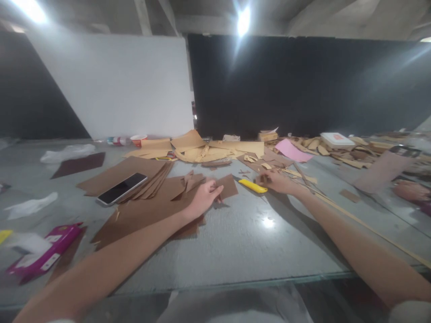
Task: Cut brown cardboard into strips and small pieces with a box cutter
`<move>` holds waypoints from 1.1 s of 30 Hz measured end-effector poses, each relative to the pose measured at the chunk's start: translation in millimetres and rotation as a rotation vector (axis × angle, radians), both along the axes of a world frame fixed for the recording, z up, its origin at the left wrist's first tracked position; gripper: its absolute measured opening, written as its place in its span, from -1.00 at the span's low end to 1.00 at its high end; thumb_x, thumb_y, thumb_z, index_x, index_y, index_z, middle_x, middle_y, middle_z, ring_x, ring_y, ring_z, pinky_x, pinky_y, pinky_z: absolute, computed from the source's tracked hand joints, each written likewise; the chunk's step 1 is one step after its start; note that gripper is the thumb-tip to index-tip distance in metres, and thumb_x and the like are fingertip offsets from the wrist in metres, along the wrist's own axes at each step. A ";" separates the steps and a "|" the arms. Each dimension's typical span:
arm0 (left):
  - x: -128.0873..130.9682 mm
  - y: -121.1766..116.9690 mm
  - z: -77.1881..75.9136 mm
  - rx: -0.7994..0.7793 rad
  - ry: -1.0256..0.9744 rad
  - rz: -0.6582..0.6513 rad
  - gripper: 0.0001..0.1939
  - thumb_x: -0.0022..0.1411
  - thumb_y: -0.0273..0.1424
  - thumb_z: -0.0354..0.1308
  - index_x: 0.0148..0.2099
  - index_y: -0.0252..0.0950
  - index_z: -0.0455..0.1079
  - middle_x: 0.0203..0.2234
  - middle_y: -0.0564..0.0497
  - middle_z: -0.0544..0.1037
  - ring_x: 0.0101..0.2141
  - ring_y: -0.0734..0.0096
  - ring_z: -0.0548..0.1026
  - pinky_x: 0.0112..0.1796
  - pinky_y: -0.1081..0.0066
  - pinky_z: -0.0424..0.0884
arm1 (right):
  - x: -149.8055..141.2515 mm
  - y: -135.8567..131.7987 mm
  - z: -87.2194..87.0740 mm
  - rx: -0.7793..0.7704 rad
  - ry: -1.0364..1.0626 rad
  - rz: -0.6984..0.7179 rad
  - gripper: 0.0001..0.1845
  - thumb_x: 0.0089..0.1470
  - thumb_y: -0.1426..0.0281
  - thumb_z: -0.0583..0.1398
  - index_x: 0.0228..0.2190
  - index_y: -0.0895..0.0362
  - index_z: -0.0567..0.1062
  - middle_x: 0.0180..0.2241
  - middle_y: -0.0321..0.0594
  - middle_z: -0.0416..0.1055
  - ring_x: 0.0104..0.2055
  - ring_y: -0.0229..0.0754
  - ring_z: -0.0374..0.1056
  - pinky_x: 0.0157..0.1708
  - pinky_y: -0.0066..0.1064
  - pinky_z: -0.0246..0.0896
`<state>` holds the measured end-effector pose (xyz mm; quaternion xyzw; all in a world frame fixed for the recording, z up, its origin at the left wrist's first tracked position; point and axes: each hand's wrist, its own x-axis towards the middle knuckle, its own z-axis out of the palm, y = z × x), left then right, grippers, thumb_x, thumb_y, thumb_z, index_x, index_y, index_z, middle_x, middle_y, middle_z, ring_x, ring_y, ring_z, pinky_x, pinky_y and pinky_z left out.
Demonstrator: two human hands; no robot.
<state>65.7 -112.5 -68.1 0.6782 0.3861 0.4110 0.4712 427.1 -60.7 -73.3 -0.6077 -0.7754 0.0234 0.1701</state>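
Note:
In the middle of the table my left hand [204,198] has its fingers curled together at the edge of a small brown sheet piece [229,187], which juts out to its right. Larger brown sheets [141,220] lie under and beside this wrist. To the right, my right hand [274,181] is closed, its fingertips bent down; whatever is between them is too small to make out. Just left of those fingertips a yellow utility knife [253,185] lies on the table, its blade pointing left. Small brown scraps lie behind the knife.
A phone [122,188] rests on stacked brown sheets at left. Nearer stands a magenta packet [50,251]. Tan offcuts [222,150], a pink sheet [292,150] and a white box [337,140] lie along the back. Another person's hand [412,190] shows at far right.

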 end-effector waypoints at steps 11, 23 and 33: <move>-1.2 5.7 -5.7 0.040 -0.026 0.088 -0.58 0.27 -0.02 0.28 -0.33 -0.26 0.31 -0.42 0.02 0.54 -0.37 0.33 0.53 -0.32 0.39 0.36 | -0.4 2.5 16.5 -0.036 0.227 -0.035 -0.91 0.20 0.36 0.29 -0.33 0.11 0.53 -0.30 -0.13 0.63 -0.28 -0.11 0.50 -0.30 -0.37 0.25; -1.4 4.4 -4.6 0.065 0.017 0.093 -0.54 0.29 -0.02 0.28 -0.39 -0.23 0.23 -0.49 0.04 0.55 -0.39 0.29 0.58 -0.36 0.41 0.38 | -0.2 -4.2 22.0 -0.228 0.494 0.037 -0.76 0.03 0.36 0.42 -0.21 0.11 0.62 -0.32 -0.13 0.69 -0.30 -0.01 0.62 -0.30 -0.32 0.45; 2.9 -0.5 -1.0 -0.167 -0.176 -0.033 -0.45 0.13 0.05 0.45 -0.24 -0.33 0.39 -0.47 -0.07 0.63 -0.47 0.19 0.69 -0.43 0.35 0.61 | -43.5 -30.1 39.6 0.273 0.845 0.142 -0.61 0.12 0.10 0.37 -0.13 0.10 0.65 -0.18 -0.07 0.67 -0.17 0.01 0.59 -0.12 -0.18 0.48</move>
